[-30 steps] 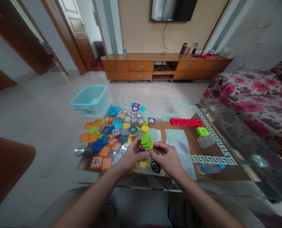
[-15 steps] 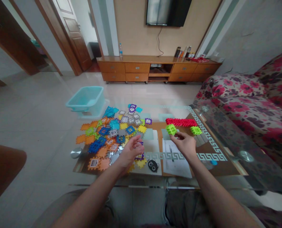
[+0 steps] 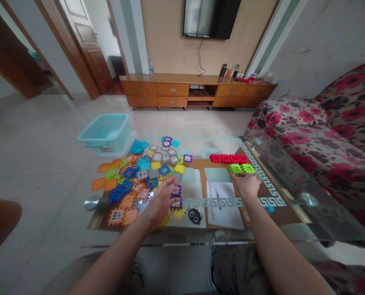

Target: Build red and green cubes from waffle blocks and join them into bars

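Side by side on the glass table stand two lime-green blocks built of interlocking tiles: a left block (image 3: 234, 169) and a right block (image 3: 248, 168). My right hand (image 3: 246, 187) has its fingers closed at the near side of the left block; part of the grip is hidden behind the hand. Just beyond them lies a long red bar (image 3: 229, 158) of the same kind of tiles. My left hand (image 3: 161, 200) is open, fingers apart, beside purple window tiles (image 3: 176, 201) at the edge of a spread of loose coloured tiles (image 3: 128, 201).
A teal plastic bin (image 3: 105, 133) stands beyond the table's far left. Papers with a pen (image 3: 218, 200) and a black round-eyed mask shape (image 3: 195, 216) lie near the front edge. A flowered sofa (image 3: 305, 123) is at the right, a low cabinet (image 3: 171, 89) by the wall.
My right hand has moved the left green block rightward until it sits beside the other one. The left hand stays open in about the same place; the camera view has shifted slightly.
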Demonstrator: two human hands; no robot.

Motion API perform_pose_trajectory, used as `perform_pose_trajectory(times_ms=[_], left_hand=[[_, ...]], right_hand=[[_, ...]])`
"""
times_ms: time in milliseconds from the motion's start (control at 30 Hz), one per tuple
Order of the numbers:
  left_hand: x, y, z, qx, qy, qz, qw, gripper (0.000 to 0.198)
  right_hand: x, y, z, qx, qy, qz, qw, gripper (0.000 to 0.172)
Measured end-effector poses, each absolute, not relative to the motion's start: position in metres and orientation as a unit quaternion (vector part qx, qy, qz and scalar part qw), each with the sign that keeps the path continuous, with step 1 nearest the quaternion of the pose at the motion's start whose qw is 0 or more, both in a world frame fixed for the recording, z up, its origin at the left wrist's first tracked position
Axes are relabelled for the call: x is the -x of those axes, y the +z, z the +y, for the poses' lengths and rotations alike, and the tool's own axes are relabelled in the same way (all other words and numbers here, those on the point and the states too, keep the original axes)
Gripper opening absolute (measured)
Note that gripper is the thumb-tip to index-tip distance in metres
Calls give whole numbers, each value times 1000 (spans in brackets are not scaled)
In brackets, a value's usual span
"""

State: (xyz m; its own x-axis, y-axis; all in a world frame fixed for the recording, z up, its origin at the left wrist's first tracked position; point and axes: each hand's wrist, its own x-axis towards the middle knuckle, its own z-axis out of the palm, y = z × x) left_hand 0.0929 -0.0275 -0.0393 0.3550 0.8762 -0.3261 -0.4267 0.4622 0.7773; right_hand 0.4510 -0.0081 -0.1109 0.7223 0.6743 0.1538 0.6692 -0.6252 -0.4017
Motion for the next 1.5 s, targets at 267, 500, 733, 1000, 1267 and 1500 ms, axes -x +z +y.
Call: perform_pose_trajectory(times_ms=[267, 500, 733, 1000, 1267, 1500], left_hand=[[-94, -31, -26, -244, 414, 387, 787, 45], [-91, -31, -24, -214, 387, 400, 802, 47], [-93, -28, -23, -201, 390, 405, 802, 47], [-92, -30, -22, -202, 391, 406, 801, 46], [-89, -27, -22, -193, 386, 404, 806, 46], [-86, -36, -19, -205, 378, 404, 807, 50]], right_hand=[[-460, -109, -3, 916, 21, -355, 185, 48], [-461, -104, -1, 920, 34, -356, 158, 47], [-458, -99, 0, 923, 36, -358, 139, 47], [-455, -96, -2, 921, 30, -365, 136, 46], [-452, -95, -2, 923, 25, -357, 140, 43], [-450, -95, 0, 926, 24, -344, 153, 41]])
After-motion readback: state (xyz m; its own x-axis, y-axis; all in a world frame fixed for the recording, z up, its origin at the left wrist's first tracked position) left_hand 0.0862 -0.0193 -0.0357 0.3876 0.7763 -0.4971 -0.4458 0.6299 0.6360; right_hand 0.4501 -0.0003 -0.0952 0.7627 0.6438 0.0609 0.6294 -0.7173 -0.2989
